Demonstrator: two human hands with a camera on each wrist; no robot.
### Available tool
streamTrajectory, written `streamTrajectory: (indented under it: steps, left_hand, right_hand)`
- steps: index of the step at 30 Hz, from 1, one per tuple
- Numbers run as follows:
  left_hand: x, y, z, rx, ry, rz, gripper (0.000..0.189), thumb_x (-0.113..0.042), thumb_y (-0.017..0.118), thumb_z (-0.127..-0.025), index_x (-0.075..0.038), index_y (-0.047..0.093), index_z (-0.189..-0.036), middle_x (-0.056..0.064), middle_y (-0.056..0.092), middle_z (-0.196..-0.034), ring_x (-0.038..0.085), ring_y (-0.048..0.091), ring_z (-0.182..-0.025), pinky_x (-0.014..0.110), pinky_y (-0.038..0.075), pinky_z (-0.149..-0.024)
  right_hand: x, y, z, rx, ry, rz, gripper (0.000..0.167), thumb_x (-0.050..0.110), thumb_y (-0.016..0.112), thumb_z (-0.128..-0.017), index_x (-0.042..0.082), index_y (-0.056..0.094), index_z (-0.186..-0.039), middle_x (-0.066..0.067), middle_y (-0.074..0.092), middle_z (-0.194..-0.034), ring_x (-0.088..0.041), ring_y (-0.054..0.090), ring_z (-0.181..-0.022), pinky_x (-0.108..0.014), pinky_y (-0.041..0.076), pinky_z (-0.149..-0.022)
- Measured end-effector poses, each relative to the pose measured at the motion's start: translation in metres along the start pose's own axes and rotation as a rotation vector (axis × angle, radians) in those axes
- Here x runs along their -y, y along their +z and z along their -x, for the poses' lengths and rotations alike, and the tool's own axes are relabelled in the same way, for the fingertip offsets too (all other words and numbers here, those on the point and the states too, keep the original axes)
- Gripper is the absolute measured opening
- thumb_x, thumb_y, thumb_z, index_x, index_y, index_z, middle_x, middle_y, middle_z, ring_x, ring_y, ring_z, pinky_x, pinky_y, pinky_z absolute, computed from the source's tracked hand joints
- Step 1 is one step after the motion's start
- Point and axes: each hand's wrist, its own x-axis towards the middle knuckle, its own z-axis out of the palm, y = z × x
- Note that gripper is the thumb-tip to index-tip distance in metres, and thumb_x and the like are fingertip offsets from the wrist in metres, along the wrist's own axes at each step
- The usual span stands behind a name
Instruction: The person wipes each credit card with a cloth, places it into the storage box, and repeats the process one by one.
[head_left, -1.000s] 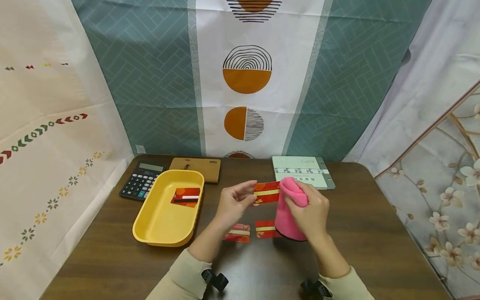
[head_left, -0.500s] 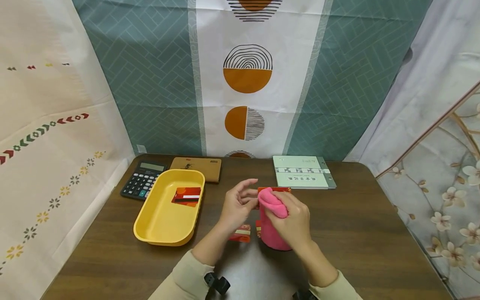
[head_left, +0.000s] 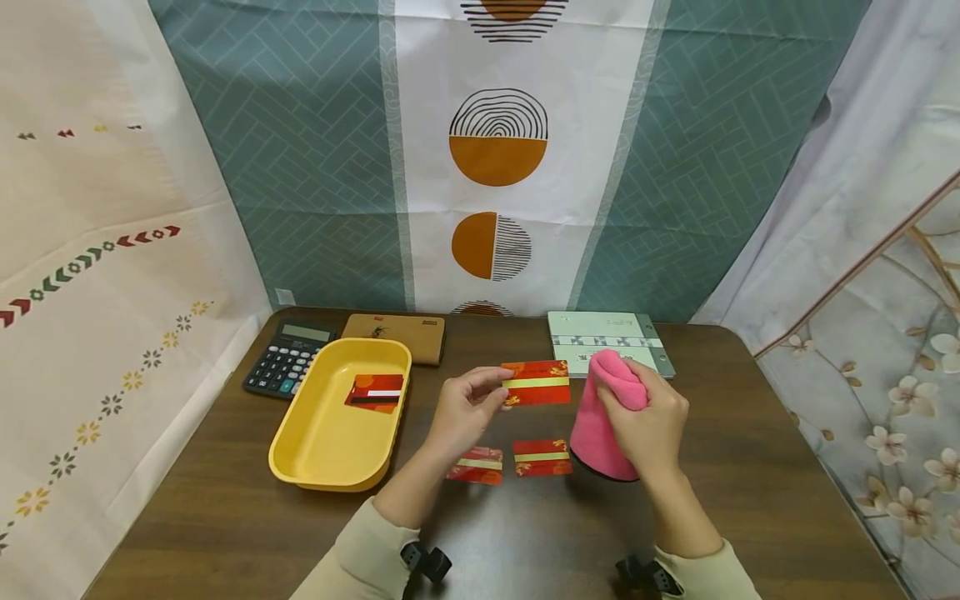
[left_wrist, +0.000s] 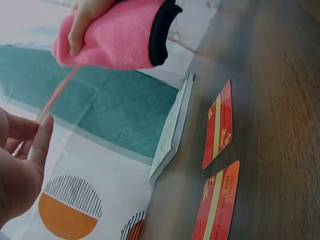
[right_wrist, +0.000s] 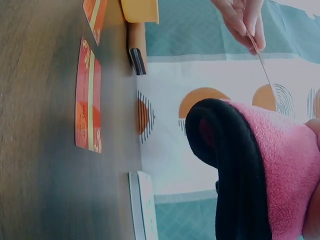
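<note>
In the head view my left hand pinches the left end of a red card with a yellow stripe, held above the table. To its right, my right hand grips a folded pink cloth with a dark edge. A gap now separates cloth and card. Two more striped red cards lie on the table below: one left card partly behind my left forearm and one right card in full view. The left wrist view shows the held card nearly edge-on between thumb and fingers.
A yellow tray on the left has red cards in it. Behind it are a calculator and a brown notebook. A pale green book lies at the back, just beyond the cloth.
The pink cloth first moved left across the held card, covering most of it, then moved back right and off it. The left hand keeps its pinch on the card and stays nearly in place.
</note>
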Motion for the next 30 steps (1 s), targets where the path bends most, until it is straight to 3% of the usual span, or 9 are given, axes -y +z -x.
streamTrajectory:
  steps: [7, 9, 12, 15, 17, 19, 25, 30]
  left_hand:
    - [-0.002, -0.001, 0.0, 0.015, 0.046, -0.039, 0.029, 0.009, 0.059, -0.097, 0.002, 0.071, -0.122, 0.013, 0.065, -0.128, 0.025, 0.069, -0.093, 0.03, 0.061, -0.083]
    - [-0.001, -0.001, 0.0, -0.009, 0.052, -0.052, 0.03, 0.011, 0.062, -0.094, 0.001, 0.072, -0.121, 0.012, 0.066, -0.127, 0.024, 0.07, -0.099, 0.029, 0.06, -0.086]
    - [0.0, 0.0, -0.001, -0.078, 0.058, -0.033, 0.028, 0.012, 0.066, -0.091, 0.001, 0.074, -0.116, 0.014, 0.07, -0.119, 0.019, 0.071, -0.097, 0.03, 0.061, -0.085]
    - [0.003, -0.001, -0.002, -0.138, 0.043, 0.024, 0.02, 0.007, 0.069, -0.091, 0.003, 0.076, -0.11, 0.017, 0.074, -0.106, 0.018, 0.073, -0.086, 0.035, 0.063, -0.079]
    - [0.004, -0.001, -0.002, -0.161, 0.033, 0.055, 0.019, 0.003, 0.07, -0.092, 0.005, 0.075, -0.11, 0.018, 0.074, -0.109, 0.023, 0.075, -0.084, 0.037, 0.064, -0.074]
    - [0.005, 0.0, -0.002, -0.172, -0.01, 0.077, 0.02, 0.0, 0.071, -0.092, 0.008, 0.074, -0.11, 0.019, 0.074, -0.105, 0.02, 0.075, -0.08, 0.035, 0.064, -0.073]
    - [0.005, 0.012, 0.0, -0.177, -0.138, 0.17, 0.026, 0.001, 0.068, -0.094, 0.014, 0.068, -0.117, 0.022, 0.071, -0.104, 0.017, 0.074, -0.083, 0.035, 0.062, -0.08]
    - [0.003, 0.019, 0.006, -0.082, -0.117, 0.213, 0.039, 0.005, 0.061, -0.097, 0.008, 0.058, -0.137, 0.028, 0.067, -0.122, 0.028, 0.072, -0.101, 0.035, 0.061, -0.082]
  right_hand:
    - [-0.002, -0.004, -0.001, 0.013, 0.052, -0.043, 0.042, 0.007, 0.089, -0.074, -0.001, 0.075, -0.112, -0.017, 0.075, -0.102, -0.031, 0.07, -0.083, -0.002, 0.045, -0.074]
    - [-0.003, -0.005, -0.001, 0.017, 0.058, -0.05, 0.042, 0.006, 0.089, -0.074, 0.0, 0.075, -0.112, -0.016, 0.075, -0.102, -0.029, 0.069, -0.082, -0.002, 0.046, -0.073]
    - [-0.002, -0.005, -0.001, 0.018, 0.063, -0.054, 0.041, 0.006, 0.089, -0.073, 0.001, 0.075, -0.111, -0.015, 0.075, -0.101, -0.02, 0.067, -0.081, -0.003, 0.047, -0.071]
    - [0.0, -0.005, 0.0, 0.022, 0.051, -0.07, 0.041, 0.005, 0.09, -0.072, 0.002, 0.076, -0.11, -0.014, 0.076, -0.099, -0.006, 0.063, -0.081, -0.004, 0.048, -0.07]
    - [0.003, -0.005, 0.001, 0.033, 0.033, -0.09, 0.042, 0.004, 0.09, -0.071, 0.002, 0.076, -0.11, -0.014, 0.076, -0.1, 0.001, 0.061, -0.082, -0.004, 0.048, -0.07]
    - [0.008, -0.004, 0.003, 0.045, 0.001, -0.117, 0.042, 0.002, 0.09, -0.07, 0.003, 0.076, -0.11, -0.013, 0.076, -0.099, 0.003, 0.061, -0.083, -0.005, 0.049, -0.071]
    - [0.019, 0.005, 0.009, 0.101, -0.084, -0.144, 0.041, 0.001, 0.089, -0.07, 0.003, 0.076, -0.109, -0.009, 0.076, -0.097, -0.018, 0.069, -0.082, -0.007, 0.051, -0.074]
    - [0.021, 0.01, 0.007, 0.133, -0.117, -0.04, 0.043, 0.008, 0.09, -0.071, 0.001, 0.075, -0.111, -0.012, 0.075, -0.098, -0.028, 0.072, -0.084, -0.025, 0.06, -0.071]
